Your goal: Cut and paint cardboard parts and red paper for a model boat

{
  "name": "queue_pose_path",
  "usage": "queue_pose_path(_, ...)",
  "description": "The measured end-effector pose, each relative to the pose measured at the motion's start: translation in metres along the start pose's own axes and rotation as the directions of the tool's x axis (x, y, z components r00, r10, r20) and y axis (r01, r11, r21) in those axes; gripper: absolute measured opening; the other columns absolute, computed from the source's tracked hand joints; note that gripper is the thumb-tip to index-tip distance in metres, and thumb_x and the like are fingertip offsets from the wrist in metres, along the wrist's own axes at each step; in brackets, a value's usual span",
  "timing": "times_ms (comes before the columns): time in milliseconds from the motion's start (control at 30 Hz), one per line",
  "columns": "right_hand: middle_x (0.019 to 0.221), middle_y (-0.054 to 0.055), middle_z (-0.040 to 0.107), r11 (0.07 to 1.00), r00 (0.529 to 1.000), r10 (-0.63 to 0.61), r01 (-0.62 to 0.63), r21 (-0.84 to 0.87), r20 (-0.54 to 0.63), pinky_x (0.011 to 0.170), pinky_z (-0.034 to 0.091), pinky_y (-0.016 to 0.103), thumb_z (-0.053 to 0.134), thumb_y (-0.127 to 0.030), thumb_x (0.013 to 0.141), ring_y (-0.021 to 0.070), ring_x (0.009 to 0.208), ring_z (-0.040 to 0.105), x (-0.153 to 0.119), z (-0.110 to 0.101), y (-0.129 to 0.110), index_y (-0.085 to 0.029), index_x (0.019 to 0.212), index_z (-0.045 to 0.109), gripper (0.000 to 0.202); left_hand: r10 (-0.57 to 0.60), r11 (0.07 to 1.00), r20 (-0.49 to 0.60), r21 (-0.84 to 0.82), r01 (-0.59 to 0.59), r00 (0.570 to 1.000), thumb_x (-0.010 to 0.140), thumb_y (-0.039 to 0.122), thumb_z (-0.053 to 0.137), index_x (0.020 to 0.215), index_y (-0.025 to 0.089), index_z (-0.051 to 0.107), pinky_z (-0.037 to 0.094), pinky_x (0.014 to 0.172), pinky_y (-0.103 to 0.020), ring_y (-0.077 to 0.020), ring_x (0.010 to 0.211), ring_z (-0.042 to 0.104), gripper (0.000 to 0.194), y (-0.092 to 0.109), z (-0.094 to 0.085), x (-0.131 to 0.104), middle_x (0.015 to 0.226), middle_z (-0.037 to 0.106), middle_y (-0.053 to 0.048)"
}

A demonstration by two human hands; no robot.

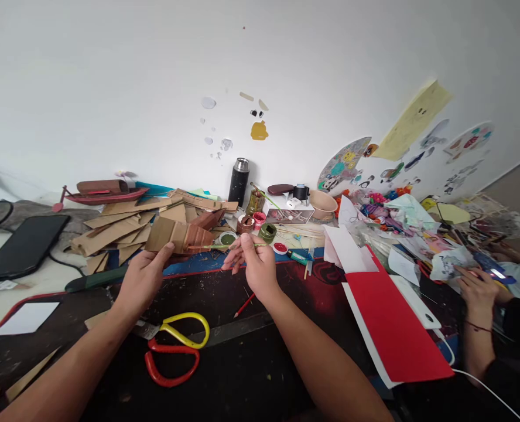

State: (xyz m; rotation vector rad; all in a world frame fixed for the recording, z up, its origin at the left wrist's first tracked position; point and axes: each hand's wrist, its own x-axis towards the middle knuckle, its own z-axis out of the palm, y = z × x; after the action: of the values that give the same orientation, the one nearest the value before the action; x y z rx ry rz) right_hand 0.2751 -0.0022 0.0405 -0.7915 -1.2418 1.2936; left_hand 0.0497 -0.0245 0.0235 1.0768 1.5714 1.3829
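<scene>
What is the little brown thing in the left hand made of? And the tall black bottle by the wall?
The brown model in the left hand looks like cardboard: flat, matte, tan panels with folded edges, part painted reddish brown. The right hand holds a thin stick, probably a paintbrush, against it. The bottle looks like metal, with a dark coated body and a shiny silver cap.

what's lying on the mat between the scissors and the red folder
In the head view, a red pencil and a dark ruler lie between the scissors and the red folder.
</scene>
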Motion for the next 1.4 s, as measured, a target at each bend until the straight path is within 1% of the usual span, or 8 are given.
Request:
queue_pose_path(67, 0.063, 0.004, 0.076, 1.000, 1.000, 0.003, -0.003, 0.002, 0.002, 0.041, 0.049, 0.020, 0.067, -0.081, 0.093, 0.0183, 0.052, 0.076, 0.000, -0.001, 0.001, -0.020, 0.086, 0.065, 0.062, 0.010, 0.999, 0.029, -0.049, -0.009, 1.000, 0.073, 0.062, 0.078, 0.058, 0.023, 0.068, 0.061, 0.088, -0.040, -0.0308, 0.078, 0.073, 0.042, -0.005, 0.001, 0.003, 0.063, 0.074, -0.007)
queue_pose_path(167, 0.066, 0.004, 0.077, 1.000, 1.000, -0.026, 0.026, 0.007, -0.010, 0.041, 0.050, 0.020, 0.066, -0.080, 0.095, 0.0183, 0.053, 0.076, 0.002, -0.001, 0.000, -0.020, 0.088, 0.065, 0.060, -0.013, 0.994, 0.052, -0.104, 0.018, 0.999, 0.067, 0.066, 0.082, 0.068, 0.019, 0.075, 0.061, 0.091, -0.042, -0.0314, 0.080, 0.075, 0.047, -0.005, 0.002, 0.004, 0.073, 0.080, -0.011)
queue_pose_path(400, 0.075, 0.005, 0.080, 0.998, 0.998, -0.062, 0.062, 0.008, -0.030, 0.042, 0.052, 0.022, 0.062, -0.079, 0.098, 0.0182, 0.055, 0.077, 0.008, 0.002, 0.000, -0.020, 0.094, 0.066, 0.059, -0.013, 1.000, 0.037, -0.012, 0.013, 0.999, 0.066, 0.068, 0.076, 0.052, 0.023, 0.065, 0.059, 0.084, -0.039, -0.0249, 0.063, 0.063, 0.048, 0.009, 0.003, -0.004, 0.049, 0.059, -0.003)
queue_pose_path(600, 0.070, 0.005, 0.078, 0.999, 1.000, -0.031, 0.031, 0.010, 0.001, 0.041, 0.049, 0.019, 0.065, -0.080, 0.095, 0.0177, 0.053, 0.076, 0.002, 0.001, 0.006, -0.020, 0.090, 0.066, 0.060, -0.019, 0.998, 0.028, -0.064, 0.021, 0.999, 0.061, 0.068, 0.081, 0.053, 0.025, 0.062, 0.056, 0.072, -0.037, -0.0239, 0.060, 0.059, 0.048, 0.010, 0.005, -0.003, 0.049, 0.058, -0.002)
queue_pose_path(767, 0.062, 0.004, 0.075, 1.000, 0.999, 0.001, -0.001, 0.001, 0.046, 0.040, 0.048, 0.019, 0.064, -0.079, 0.097, 0.0175, 0.050, 0.075, -0.003, 0.001, 0.008, -0.020, 0.087, 0.065, 0.060, 0.022, 0.997, 0.024, -0.072, -0.020, 0.999, 0.068, 0.064, 0.078, 0.059, 0.024, 0.067, 0.058, 0.076, -0.038, -0.0293, 0.070, 0.069, 0.042, 0.006, 0.005, -0.001, 0.054, 0.065, -0.005)
queue_pose_path(933, 0.070, 0.005, 0.079, 0.998, 0.998, -0.056, 0.056, 0.023, -0.003, 0.042, 0.050, 0.020, 0.064, -0.078, 0.098, 0.0178, 0.054, 0.076, 0.002, 0.002, 0.003, -0.020, 0.091, 0.067, 0.058, -0.022, 0.995, 0.044, -0.101, 0.026, 0.999, 0.065, 0.067, 0.081, 0.068, 0.020, 0.073, 0.056, 0.074, -0.037, -0.0277, 0.068, 0.068, 0.047, 0.003, 0.004, 0.000, 0.060, 0.071, -0.006)
queue_pose_path(1200, 0.078, 0.006, 0.080, 0.998, 0.997, -0.070, 0.070, 0.000, -0.018, 0.042, 0.051, 0.022, 0.062, -0.077, 0.099, 0.0187, 0.056, 0.077, 0.007, 0.005, 0.000, -0.021, 0.095, 0.067, 0.057, -0.007, 1.000, 0.031, 0.018, 0.007, 0.999, 0.068, 0.061, 0.074, 0.056, 0.025, 0.067, 0.050, 0.060, -0.034, -0.0216, 0.051, 0.049, 0.038, 0.023, 0.005, -0.010, 0.041, 0.041, 0.005)
queue_pose_path(1400, 0.073, 0.005, 0.078, 0.999, 0.999, -0.042, 0.042, -0.007, 0.008, 0.042, 0.050, 0.021, 0.063, -0.078, 0.098, 0.0178, 0.055, 0.076, 0.004, 0.005, 0.003, -0.020, 0.092, 0.067, 0.058, 0.018, 1.000, 0.027, -0.023, -0.017, 0.999, 0.068, 0.063, 0.078, 0.051, 0.025, 0.062, 0.052, 0.063, -0.034, -0.0197, 0.051, 0.049, 0.044, 0.015, 0.005, -0.007, 0.043, 0.045, 0.003)
